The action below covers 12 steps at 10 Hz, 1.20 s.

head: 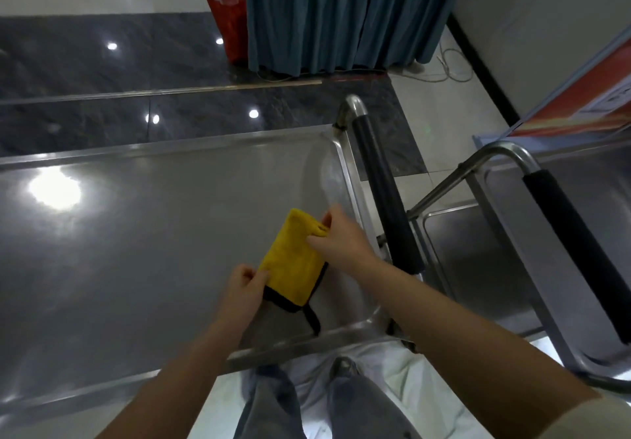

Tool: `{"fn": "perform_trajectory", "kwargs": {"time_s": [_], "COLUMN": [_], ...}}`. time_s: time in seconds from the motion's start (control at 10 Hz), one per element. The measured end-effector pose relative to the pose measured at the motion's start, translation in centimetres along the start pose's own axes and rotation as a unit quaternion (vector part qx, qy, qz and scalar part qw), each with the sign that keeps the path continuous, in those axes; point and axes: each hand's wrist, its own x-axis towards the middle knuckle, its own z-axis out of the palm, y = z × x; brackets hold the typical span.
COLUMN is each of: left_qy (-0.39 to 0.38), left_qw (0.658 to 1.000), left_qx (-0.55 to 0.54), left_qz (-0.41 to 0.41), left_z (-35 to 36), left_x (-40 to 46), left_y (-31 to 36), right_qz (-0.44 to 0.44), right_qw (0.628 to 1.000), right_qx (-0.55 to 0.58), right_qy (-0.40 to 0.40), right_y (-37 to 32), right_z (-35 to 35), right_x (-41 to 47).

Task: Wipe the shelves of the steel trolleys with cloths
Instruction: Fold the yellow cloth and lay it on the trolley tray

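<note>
**Cloth held folded over the trolley's top shelf**

Steel fills most of the frame: the top shelf of the near trolley spreads across the left and centre, its black-sleeved handle running down the centre right. A second trolley stands at the right edge, just beside the first.

Low in the centre, the folded yellow cloth hangs between both hands, above the shelf's lower right corner. Its long axis runs diagonally from lower left to upper right. The right hand pinches the upper end with curled fingers; the left hand pinches the lower, black-edged end, where a small black loop dangles.

Whether the cloth touches the steel cannot be told. Wiping seems not yet begun; the unwiped expanse lies to the left, nearer the left hand.
</note>
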Motion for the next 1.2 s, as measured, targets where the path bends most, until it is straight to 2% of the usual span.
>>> {"fn": "perform_trajectory", "kwargs": {"time_s": [0.1, 0.2, 0.3, 0.4, 0.5, 0.6, 0.7, 0.8, 1.0, 1.1, 1.2], "left_qy": [0.040, -0.022, -0.103, -0.138, -0.098, -0.076, -0.074, -0.081, -0.076, -0.053, -0.034], "left_qw": [0.995, 0.988, 0.980, 0.973, 0.987, 0.995, 0.995, 0.993, 0.990, 0.995, 0.994], "left_qx": [-0.057, -0.104, -0.117, -0.134, -0.067, -0.016, -0.029, -0.069, -0.116, -0.037, -0.015], "left_qz": [0.074, 0.111, 0.127, 0.129, 0.106, 0.067, 0.060, 0.048, 0.038, 0.074, 0.103], "left_z": [-0.4, 1.4, 4.3, 7.4, 9.8, 11.0, 11.3, 11.5, 10.7, 8.3, 5.0], "left_x": [-1.5, -3.3, -4.9, -5.6, -5.3, -5.2, -5.6, -6.1, -7.5, -7.5, -7.3], "left_y": [4.1, 8.5, 11.2, 12.0, 11.7, 10.7, 9.6, 9.0, 9.1, 9.3, 10.6], "right_qz": [-0.044, -0.073, -0.053, -0.012, 0.027, -0.026, -0.133, -0.134, -0.124, -0.153, -0.159], "right_qw": [0.995, 0.983, 0.962, 0.950, 0.961, 0.975, 0.980, 0.985, 0.987, 0.983, 0.981], "right_qx": [0.082, 0.160, 0.245, 0.280, 0.251, 0.177, 0.095, 0.085, 0.042, 0.015, 0.053], "right_qy": [0.029, 0.060, 0.111, 0.141, 0.115, 0.136, 0.117, 0.061, 0.090, 0.097, 0.098], "right_y": [0.4, 2.2, 5.1, 8.6, 11.3, 12.4, 12.0, 11.8, 11.0, 9.3, 6.3], "right_z": [-3.7, -7.7, -11.4, -13.4, -12.8, -11.7, -11.5, -11.6, -12.5, -13.1, -13.3], "right_x": [-3.6, -6.7, -8.1, -8.2, -8.1, -8.7, -8.6, -8.2, -8.0, -7.9, -7.8]}}
